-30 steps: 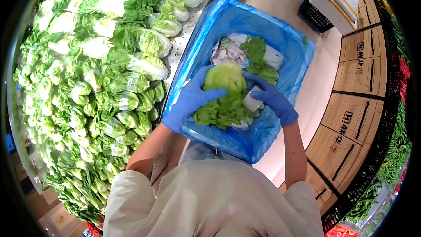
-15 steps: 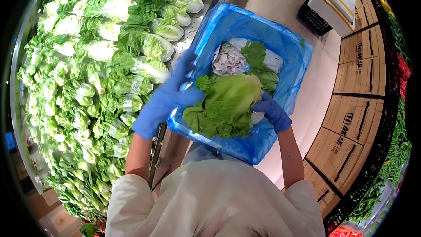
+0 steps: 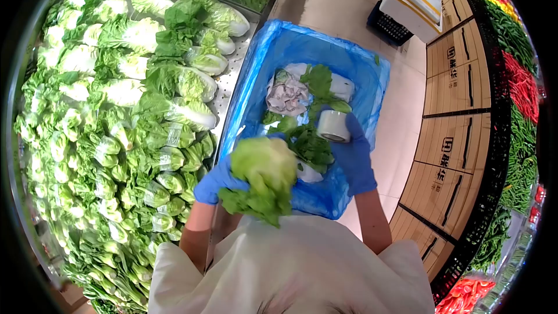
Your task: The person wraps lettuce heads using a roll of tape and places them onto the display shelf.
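My left hand (image 3: 214, 184), in a blue glove, is closed around a head of lettuce (image 3: 263, 170) above the near left side of a bin lined with blue plastic (image 3: 369, 79). The lettuce is slightly blurred, its pale base turned upward and its leaves hanging toward me. In my right hand (image 3: 357, 161), also gloved in blue, is a white roll of tape (image 3: 334, 127), gripped over the bin's right half. Beneath the hands, loose green leaves (image 3: 311, 142) and crumpled pale paper or plastic (image 3: 287, 94) lie inside the bin.
On the left a sloping display holds rows of napa cabbage (image 3: 193, 84) and wrapped bok choy (image 3: 107, 152). White foam boxes (image 3: 411, 1) sit on a black crate (image 3: 388, 28) at the far right. Wood-patterned panels (image 3: 444, 139) front another stand with red peppers (image 3: 519, 86) and green vegetables.
My left hand, open before, now grips the lettuce, which has moved left and toward me and been turned. My right hand has come off the lettuce, exposing the tape roll. The view has shifted slightly.
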`<move>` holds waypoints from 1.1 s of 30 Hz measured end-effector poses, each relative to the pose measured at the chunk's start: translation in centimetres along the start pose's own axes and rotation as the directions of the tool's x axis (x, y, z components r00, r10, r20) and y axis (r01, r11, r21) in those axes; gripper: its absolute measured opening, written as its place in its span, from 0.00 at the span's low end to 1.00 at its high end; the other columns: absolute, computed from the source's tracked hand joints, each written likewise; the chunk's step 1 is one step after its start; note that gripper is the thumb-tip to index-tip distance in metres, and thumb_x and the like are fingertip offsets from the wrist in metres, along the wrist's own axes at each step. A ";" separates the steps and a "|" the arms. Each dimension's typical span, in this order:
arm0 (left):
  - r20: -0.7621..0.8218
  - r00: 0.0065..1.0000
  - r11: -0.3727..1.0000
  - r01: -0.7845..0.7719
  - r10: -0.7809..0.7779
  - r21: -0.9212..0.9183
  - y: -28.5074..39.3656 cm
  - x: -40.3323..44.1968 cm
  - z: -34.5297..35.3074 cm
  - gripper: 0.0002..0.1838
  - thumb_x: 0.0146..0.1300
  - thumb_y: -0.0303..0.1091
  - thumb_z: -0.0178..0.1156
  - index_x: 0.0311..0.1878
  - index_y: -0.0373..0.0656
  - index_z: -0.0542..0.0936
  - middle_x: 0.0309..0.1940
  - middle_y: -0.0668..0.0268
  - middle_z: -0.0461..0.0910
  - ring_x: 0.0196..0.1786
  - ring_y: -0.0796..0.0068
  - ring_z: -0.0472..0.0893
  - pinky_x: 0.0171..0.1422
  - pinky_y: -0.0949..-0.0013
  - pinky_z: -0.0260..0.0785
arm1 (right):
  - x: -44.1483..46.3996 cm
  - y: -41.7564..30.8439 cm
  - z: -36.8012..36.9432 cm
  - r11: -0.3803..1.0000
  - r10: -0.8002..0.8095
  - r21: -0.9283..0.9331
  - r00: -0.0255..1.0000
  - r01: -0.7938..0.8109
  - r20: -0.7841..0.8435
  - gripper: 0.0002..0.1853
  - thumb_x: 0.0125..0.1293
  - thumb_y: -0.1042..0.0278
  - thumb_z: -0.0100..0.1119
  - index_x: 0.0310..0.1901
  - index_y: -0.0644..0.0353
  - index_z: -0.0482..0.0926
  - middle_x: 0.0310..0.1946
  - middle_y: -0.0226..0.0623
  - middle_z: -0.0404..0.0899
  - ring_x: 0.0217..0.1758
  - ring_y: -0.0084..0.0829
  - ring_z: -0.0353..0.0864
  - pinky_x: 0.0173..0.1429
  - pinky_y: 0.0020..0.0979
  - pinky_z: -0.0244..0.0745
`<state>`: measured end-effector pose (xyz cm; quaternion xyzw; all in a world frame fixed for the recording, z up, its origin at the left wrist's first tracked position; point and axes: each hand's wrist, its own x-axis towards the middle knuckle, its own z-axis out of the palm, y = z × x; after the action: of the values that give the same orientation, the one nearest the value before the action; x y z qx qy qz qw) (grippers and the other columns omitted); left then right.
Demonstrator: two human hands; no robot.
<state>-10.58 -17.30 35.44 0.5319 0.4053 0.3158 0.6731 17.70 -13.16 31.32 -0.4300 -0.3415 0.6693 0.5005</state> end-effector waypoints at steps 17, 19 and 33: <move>-0.057 0.989 0.984 -0.138 0.133 -0.111 3.2 -0.6 1.5 0.51 0.38 0.31 0.75 0.67 0.39 0.58 0.67 0.62 0.58 0.68 0.71 0.57 0.71 0.66 0.49 | 0.3 -0.5 11.3 0.921 -0.011 0.381 0.974 -0.078 0.226 0.22 0.70 0.60 0.47 0.62 0.62 0.64 0.58 0.38 0.69 0.58 0.29 0.70 0.64 0.28 0.61; -0.082 0.991 0.981 -0.119 0.107 -0.150 3.4 -1.1 0.9 0.51 0.38 0.32 0.75 0.67 0.39 0.57 0.67 0.62 0.58 0.68 0.70 0.58 0.71 0.65 0.48 | 0.3 -1.4 10.7 0.939 0.011 0.335 0.978 -0.082 0.208 0.21 0.69 0.63 0.48 0.60 0.62 0.66 0.56 0.38 0.70 0.59 0.30 0.70 0.64 0.29 0.63; 0.093 0.987 0.991 -0.128 0.130 -0.028 5.2 -1.1 1.0 0.53 0.40 0.34 0.74 0.69 0.40 0.53 0.66 0.61 0.57 0.67 0.69 0.60 0.71 0.64 0.50 | 3.6 -6.4 11.3 0.720 -0.293 -0.390 0.761 0.574 0.579 0.16 0.51 0.77 0.64 0.44 0.56 0.80 0.43 0.34 0.76 0.50 0.31 0.72 0.57 0.32 0.65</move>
<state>-10.18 -17.45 40.87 0.5639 0.3341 0.3378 0.6755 9.28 -8.25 40.65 -0.2790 -0.7238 0.4857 0.4030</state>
